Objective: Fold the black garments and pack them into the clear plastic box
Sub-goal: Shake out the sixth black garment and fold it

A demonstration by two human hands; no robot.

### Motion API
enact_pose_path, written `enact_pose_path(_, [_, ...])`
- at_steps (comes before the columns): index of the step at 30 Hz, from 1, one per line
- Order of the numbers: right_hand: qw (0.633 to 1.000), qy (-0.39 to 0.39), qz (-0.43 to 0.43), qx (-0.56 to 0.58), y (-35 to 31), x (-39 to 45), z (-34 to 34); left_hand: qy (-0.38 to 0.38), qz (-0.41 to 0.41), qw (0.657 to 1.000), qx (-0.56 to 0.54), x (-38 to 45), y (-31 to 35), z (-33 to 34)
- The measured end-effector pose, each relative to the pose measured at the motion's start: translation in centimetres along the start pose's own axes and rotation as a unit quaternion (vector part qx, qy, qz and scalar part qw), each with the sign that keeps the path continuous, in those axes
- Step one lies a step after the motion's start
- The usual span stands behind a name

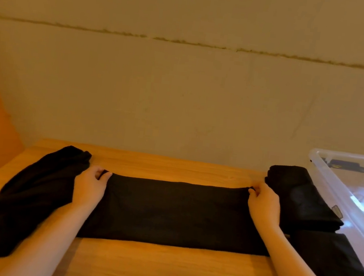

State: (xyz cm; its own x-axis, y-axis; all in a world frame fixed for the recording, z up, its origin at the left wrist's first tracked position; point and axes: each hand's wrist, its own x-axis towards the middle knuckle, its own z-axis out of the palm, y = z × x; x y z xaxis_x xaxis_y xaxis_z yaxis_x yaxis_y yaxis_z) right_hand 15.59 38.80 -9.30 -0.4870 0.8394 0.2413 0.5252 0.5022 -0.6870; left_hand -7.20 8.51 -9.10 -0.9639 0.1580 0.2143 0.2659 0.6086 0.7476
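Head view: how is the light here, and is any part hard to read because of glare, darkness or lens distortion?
Head view: warm, dim orange light tints the wooden table; the black garment pinched by the left hand and right hand shows almost no fold detail; the clear plastic box carries pale reflections that hide its contents; the wide lens bends the table edges; the frame looks soft overall.

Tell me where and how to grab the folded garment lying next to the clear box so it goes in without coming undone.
Take the folded garment by its two long sides, coming down from above with a hand on each. It lies flat on the table, stacked in layers, beside the box. Clamping across all layers should keep the fold. Both hands now pinch another garment.
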Motion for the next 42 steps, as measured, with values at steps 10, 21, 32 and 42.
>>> enact_pose_path(10, [0.972, -0.008, -0.054, -0.227, 0.4, -0.2, -0.2, -0.025, 0.058, 0.986, 0.157, -0.4, 1.0, -0.1])
enact_pose_path(21, [0.932, -0.223, -0.111, -0.265, -1.8, -4.3, 0.9, -0.240, 0.059, 0.915, 0.318, -6.9, 3.7, 2.6])
enact_pose_path(32, [0.984, -0.075, -0.025, -0.161, -0.9, -7.8, -3.9, -0.217, 0.184, 0.929, 0.238, -9.5, 4.7, -0.1])
enact_pose_path(42, [0.994, 0.025, 0.068, -0.085, 0.7, -13.6, -5.3, -0.039, -0.107, 0.988, 0.108, -11.8, -0.6, -6.3])
